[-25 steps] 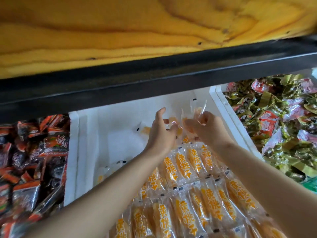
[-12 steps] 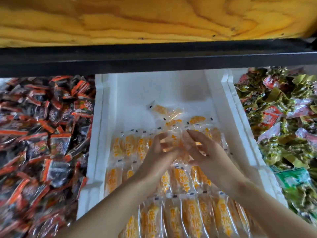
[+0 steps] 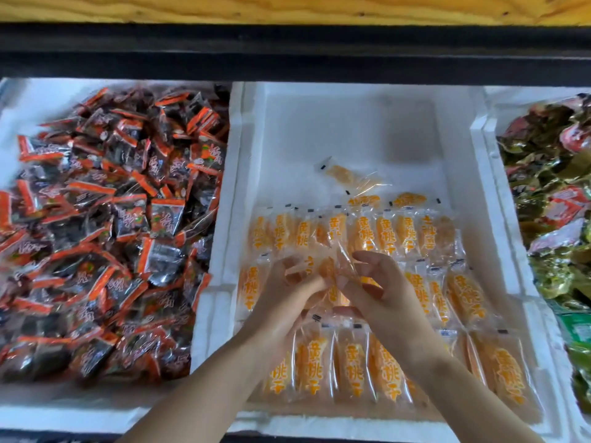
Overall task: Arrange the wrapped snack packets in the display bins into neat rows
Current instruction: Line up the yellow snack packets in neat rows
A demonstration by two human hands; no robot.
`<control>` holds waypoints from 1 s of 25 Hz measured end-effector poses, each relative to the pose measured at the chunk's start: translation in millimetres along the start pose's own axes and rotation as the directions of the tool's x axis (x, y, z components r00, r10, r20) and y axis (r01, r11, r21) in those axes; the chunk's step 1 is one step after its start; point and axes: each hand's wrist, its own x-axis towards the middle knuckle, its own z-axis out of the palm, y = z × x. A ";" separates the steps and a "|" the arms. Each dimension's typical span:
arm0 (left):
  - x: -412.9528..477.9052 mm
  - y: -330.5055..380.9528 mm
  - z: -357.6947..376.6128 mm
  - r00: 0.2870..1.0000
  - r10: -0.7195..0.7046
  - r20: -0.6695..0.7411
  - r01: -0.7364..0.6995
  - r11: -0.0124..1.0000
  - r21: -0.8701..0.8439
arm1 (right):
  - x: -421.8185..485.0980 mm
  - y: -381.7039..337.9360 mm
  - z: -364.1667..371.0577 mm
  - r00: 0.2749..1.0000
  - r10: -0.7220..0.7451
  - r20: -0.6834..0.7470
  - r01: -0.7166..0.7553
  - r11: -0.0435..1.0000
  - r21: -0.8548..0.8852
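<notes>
The middle white foam bin (image 3: 246,174) holds clear packets with orange print, lying in three rows (image 3: 393,233). Both of my hands meet over the second row. My left hand (image 3: 284,298) and my right hand (image 3: 377,292) together pinch one clear orange packet (image 3: 332,266), held upright between the fingertips just above the rows. One loose packet (image 3: 347,175) lies askew on the bare bin floor behind the rows, and two more (image 3: 409,198) lie crosswise at the back edge of the top row.
The left bin is heaped with black-and-orange packets (image 3: 108,225) in disorder. The right bin holds green and pink wrapped packets (image 3: 556,193). A black shelf rail (image 3: 287,52) under a wooden board overhangs the back of the bins.
The view has tilted down, so more of the bins shows. My hands came back from the far end of the bin toward me, still pinching a packet over the rows.
</notes>
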 end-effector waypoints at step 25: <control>-20.6 -24.9 -17.6 0.984 0.159 -0.081 -0.163 0.986 -0.039 | -44.4 14.0 10.4 0.957 -0.264 0.119 0.289 0.860 -0.420</control>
